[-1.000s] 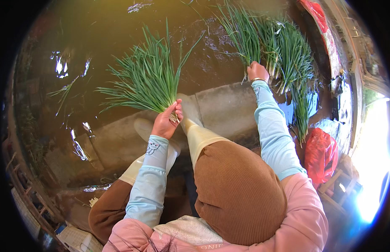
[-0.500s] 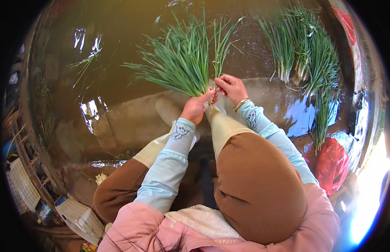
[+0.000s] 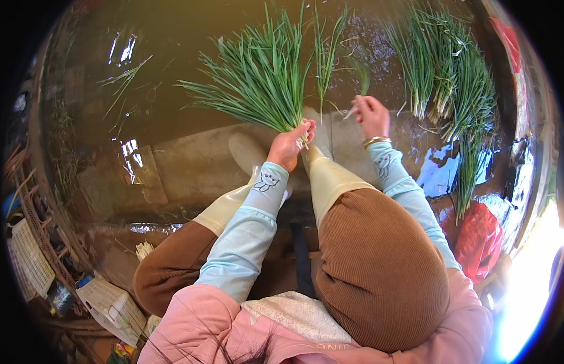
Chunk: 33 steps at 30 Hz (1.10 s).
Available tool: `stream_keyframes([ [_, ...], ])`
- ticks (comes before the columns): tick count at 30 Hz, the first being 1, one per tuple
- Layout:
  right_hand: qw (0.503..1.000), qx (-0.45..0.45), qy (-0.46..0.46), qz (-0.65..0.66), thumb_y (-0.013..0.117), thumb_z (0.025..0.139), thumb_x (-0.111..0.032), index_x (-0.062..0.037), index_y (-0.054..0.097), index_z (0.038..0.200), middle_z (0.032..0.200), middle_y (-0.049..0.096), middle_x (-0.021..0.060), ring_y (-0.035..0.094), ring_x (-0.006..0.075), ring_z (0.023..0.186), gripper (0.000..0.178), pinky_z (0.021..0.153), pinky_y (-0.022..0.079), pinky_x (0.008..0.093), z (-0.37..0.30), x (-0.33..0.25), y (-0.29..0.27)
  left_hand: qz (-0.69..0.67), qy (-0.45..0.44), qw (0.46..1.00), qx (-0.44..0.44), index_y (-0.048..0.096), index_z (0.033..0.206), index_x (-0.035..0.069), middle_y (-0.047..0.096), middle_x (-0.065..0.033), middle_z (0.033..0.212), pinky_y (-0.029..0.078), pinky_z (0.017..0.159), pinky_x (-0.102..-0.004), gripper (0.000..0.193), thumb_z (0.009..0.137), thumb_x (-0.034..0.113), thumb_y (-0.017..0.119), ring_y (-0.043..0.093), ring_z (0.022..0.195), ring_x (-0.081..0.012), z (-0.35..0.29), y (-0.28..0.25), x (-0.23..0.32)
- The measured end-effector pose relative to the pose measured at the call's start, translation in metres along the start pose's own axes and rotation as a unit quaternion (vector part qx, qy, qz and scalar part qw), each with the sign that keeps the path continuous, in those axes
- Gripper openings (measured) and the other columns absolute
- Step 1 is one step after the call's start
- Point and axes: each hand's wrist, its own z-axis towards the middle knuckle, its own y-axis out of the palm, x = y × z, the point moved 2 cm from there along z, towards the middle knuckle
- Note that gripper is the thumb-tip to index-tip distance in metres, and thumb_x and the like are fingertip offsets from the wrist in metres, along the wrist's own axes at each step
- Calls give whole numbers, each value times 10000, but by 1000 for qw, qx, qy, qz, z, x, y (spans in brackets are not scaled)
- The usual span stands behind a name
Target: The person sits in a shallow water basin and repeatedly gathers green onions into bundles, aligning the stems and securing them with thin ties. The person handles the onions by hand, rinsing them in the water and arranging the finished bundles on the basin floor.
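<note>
My left hand [image 3: 292, 144] is wrapped round the pale ends of a bunch of chives [image 3: 263, 79], whose long green leaves fan out up and to the left above brown water. To the right, apart from the bunch, my right hand [image 3: 373, 115] is raised with its fingers pinched together. A pale stem end [image 3: 350, 113] sticks out at its fingertips, and a blurred green chive stalk [image 3: 362, 74] shows just above them. Between the two hands, a small tuft of loose chives [image 3: 326, 54] lies in the water, touched by neither.
Several heaps of chives [image 3: 442, 73] lie at the far right. A red plastic bag [image 3: 479, 239] is below them. Stray stalks [image 3: 127, 79] float at the left. My pale rubber boots [image 3: 330, 176] stand in the water by a submerged ledge [image 3: 197, 161]. A white basket [image 3: 112, 306] is at the lower left.
My right hand has moved right, away from the bunch. The small tuft it held now lies apart in the water. My left hand keeps its grip on the bunch, nearly in place.
</note>
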Motion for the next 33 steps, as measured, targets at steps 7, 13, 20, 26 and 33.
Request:
stream_keyframes([
  [7,918,31,-209,-335,595,897,-262,-170,611,1090,819,683,72,656,285,710,214,625,508,390,15,-20,-17,-22,21,999,-10,572,1099,37,610,-96,1174,474,936,-350,213,903,112,611,566,1110,-213,16,-3,-9],
  [13,894,-88,-243,-367,610,865,-199,-167,616,1062,870,598,60,613,250,743,200,657,499,374,55,-35,56,-101,-42,992,-58,550,1022,85,589,-106,1222,457,970,-403,131,905,110,604,557,1133,-246,34,23,-20],
  [20,922,-137,-264,-249,650,839,-159,-112,616,1012,962,617,55,653,218,756,182,668,534,321,68,-31,52,-101,10,995,-8,555,997,42,642,-119,998,520,779,-286,106,906,73,600,607,844,-154,38,27,-19],
  [26,986,-108,-27,120,591,917,-86,27,579,1002,858,671,115,667,149,726,141,621,541,238,75,-28,37,-82,37,996,-10,561,994,30,647,-119,959,493,730,-266,110,902,68,607,588,797,-142,36,14,-24],
  [33,919,-256,-97,-283,635,837,-213,-102,603,1143,836,683,97,667,203,743,327,647,526,335,60,-35,57,-83,21,996,-17,562,1016,29,642,-128,994,488,745,-274,131,905,78,611,579,812,-150,29,8,-28],
])
